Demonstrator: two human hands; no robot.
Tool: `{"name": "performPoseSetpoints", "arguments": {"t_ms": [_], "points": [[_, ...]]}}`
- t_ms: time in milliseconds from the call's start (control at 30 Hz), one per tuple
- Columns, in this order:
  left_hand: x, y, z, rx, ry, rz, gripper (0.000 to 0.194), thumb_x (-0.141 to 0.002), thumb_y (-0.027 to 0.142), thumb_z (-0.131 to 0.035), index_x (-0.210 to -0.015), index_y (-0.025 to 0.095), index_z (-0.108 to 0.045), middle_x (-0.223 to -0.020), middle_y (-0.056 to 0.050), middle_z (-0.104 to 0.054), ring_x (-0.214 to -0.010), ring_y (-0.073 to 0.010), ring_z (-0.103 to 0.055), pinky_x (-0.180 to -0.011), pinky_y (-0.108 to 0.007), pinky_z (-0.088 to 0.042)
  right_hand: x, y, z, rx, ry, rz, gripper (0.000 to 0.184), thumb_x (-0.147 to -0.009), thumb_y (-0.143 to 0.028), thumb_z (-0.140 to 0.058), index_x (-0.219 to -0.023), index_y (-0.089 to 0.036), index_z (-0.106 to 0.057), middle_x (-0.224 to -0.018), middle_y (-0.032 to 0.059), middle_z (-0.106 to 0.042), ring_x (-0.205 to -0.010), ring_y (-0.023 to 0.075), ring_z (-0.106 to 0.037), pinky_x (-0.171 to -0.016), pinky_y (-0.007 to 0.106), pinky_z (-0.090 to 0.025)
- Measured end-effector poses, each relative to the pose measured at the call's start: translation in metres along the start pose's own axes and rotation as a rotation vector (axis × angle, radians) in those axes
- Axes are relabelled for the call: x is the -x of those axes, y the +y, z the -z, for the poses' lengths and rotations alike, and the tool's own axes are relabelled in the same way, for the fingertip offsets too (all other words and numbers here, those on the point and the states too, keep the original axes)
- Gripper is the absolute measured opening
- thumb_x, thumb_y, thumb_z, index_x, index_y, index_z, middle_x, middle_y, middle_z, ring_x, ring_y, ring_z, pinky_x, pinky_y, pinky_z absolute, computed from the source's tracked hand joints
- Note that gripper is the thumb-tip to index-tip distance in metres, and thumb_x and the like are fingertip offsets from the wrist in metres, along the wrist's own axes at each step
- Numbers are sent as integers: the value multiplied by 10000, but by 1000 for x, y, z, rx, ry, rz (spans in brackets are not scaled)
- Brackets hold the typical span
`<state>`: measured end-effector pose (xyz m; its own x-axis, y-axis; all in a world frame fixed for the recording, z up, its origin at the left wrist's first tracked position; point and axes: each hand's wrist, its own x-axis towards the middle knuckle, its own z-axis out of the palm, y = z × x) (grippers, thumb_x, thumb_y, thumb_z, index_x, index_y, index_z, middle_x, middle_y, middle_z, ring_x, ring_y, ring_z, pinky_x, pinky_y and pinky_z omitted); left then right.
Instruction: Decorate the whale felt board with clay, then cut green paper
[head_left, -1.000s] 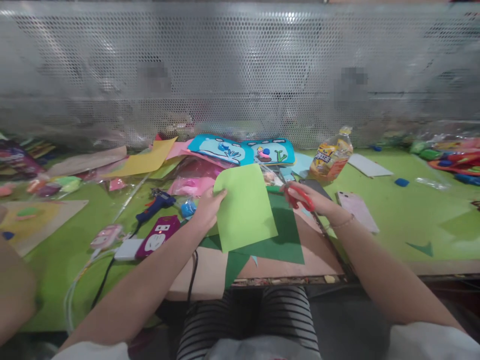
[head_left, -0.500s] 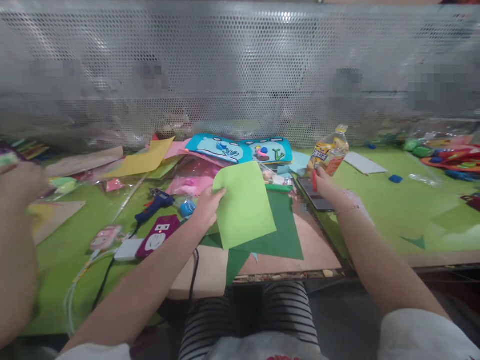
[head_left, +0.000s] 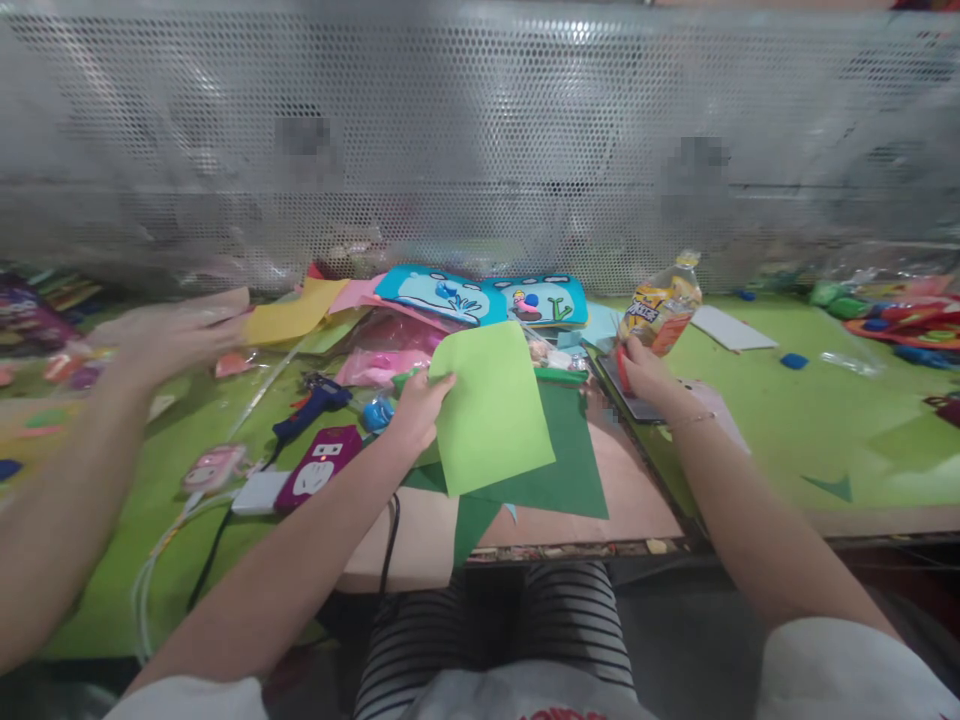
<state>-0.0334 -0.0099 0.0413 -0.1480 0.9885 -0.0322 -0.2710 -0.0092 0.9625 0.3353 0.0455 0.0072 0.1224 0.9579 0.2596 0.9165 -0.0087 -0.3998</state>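
My left hand (head_left: 416,410) pinches the left edge of a light green paper sheet (head_left: 491,410), holding it up over a dark green sheet (head_left: 574,455) that lies on a brown board (head_left: 634,500). My right hand (head_left: 649,378) is closed around red-handled scissors (head_left: 622,368), resting over a dark phone (head_left: 637,400) beside a plastic bottle (head_left: 664,305) with a yellow label.
Another person's arm and hand (head_left: 161,335) reach in from the left over the green table (head_left: 810,410). A blue glue gun (head_left: 311,405), a maroon charger (head_left: 319,468), a teal felt picture (head_left: 484,298), coloured paper sheets and scraps lie around. A perforated metal screen (head_left: 480,150) stands behind.
My right hand with the scissors moved from the sheet's right edge out to the phone by the bottle. The other person's arm swept in from the left.
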Motion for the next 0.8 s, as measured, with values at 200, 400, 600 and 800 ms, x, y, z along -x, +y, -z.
{"name": "performPoseSetpoints", "arguments": {"t_ms": [200,400,600,800], "points": [[-6,-34,-23,30,-82,-19,325,-595,246,-755,-880,132,-646,-849,-93,-719,-804,-246,-683,-783,-387,-535,0,-1,-2,24,-21,44,311,-897,-432,-316,-1028,-200,-476,-1067,181,-618,-1011,319,-580,-850,440,-443],[-5,-34,-16,-73,-255,82,290,-626,249,-744,-886,147,-667,-838,-90,-726,-714,-232,-689,-712,-372,-553,2,-4,-3,-16,-12,50,221,-888,-388,-333,-937,-217,-464,-1040,174,-620,-996,320,-577,-828,438,-447],[-4,-46,-16,-340,-315,82,252,-662,296,-718,-870,161,-670,-819,-94,-728,-661,-248,-681,-575,-339,-539,5,-12,2,-247,78,28,233,-851,-457,-438,-874,-226,-465,-987,148,-628,-962,310,-569,-831,447,-436],[-10,-48,-11,-369,-251,-25,314,-701,338,-687,-960,160,-666,-968,-109,-719,-794,-273,-690,-667,-359,-546,24,-50,2,-855,-9,57,380,-742,-574,-582,-916,-247,-500,-883,38,-651,-845,215,-617,-688,323,-491]]}}
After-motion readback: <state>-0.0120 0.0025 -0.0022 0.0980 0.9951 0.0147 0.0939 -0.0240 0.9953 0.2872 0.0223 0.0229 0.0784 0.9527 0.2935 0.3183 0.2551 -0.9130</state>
